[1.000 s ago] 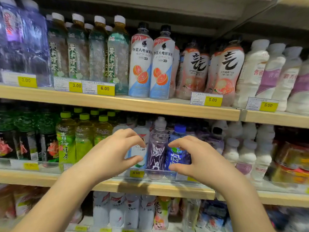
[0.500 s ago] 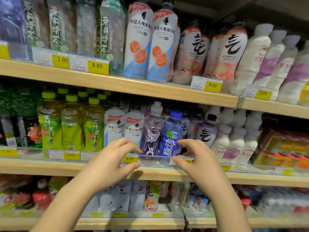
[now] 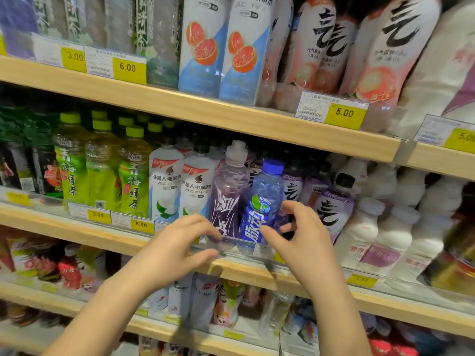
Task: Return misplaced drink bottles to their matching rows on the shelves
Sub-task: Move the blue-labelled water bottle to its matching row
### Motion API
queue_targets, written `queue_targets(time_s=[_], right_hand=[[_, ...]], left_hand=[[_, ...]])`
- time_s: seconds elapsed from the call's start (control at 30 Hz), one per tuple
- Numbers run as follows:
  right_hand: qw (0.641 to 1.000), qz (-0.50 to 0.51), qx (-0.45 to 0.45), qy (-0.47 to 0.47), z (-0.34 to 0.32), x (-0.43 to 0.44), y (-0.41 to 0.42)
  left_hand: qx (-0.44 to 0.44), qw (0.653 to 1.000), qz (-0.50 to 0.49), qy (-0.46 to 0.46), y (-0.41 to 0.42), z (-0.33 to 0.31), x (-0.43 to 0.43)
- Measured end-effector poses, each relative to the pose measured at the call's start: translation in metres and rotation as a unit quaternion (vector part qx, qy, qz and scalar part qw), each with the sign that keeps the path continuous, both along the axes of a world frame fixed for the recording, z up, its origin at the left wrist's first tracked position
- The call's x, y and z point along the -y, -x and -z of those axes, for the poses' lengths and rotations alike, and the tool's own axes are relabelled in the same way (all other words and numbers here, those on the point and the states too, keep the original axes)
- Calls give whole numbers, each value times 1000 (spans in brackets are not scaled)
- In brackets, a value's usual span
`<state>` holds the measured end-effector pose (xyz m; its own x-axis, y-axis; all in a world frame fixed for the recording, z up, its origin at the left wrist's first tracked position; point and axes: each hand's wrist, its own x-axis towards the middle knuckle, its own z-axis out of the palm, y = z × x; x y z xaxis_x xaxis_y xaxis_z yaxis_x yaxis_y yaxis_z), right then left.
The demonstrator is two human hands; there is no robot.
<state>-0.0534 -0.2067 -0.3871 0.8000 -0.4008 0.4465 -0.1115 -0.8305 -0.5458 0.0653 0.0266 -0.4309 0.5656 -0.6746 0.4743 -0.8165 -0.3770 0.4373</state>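
Two bottles stand side by side at the front of the middle shelf [image 3: 252, 273]: a purple bottle [image 3: 227, 199] with a clear sport cap and a blue bottle [image 3: 262, 206] with a blue cap. My left hand [image 3: 177, 250] hovers in front of the purple bottle's base, thumb and fingers curled apart, holding nothing. My right hand [image 3: 305, 242] is just right of the blue bottle's lower part with fingers spread; its thumb is close to the label, and contact is unclear. Rows of white coconut bottles [image 3: 167, 188] and purple-label bottles [image 3: 331, 214] flank the pair.
Green tea bottles [image 3: 102, 165] fill the middle shelf's left; white milk-drink bottles [image 3: 380, 227] fill its right. The upper shelf [image 3: 231, 116] carries grapefruit bottles [image 3: 203, 44] and peach bottles [image 3: 380, 50]. A clear rail with yellow price tags [image 3: 141, 224] fronts each shelf. A lower shelf [image 3: 195, 299] holds more bottles.
The view has dropped and moved closer to the shelves. Both hands have sunk from the bottles' mid-height to their bases, and the fingers have spread a little wider.
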Motion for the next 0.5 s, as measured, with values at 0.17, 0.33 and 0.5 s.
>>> queue_targets(time_s=[0.17, 0.33, 0.5], right_hand=[[999, 4, 26, -45, 7, 3, -19], [997, 33, 31, -57, 7, -5, -34], [997, 73, -7, -14, 6, -8, -42]], left_hand=[[-17, 1000, -18, -12, 2, 20, 9], [-28, 999, -12, -34, -3, 36, 12], [-11, 999, 3, -45, -8, 48, 16]])
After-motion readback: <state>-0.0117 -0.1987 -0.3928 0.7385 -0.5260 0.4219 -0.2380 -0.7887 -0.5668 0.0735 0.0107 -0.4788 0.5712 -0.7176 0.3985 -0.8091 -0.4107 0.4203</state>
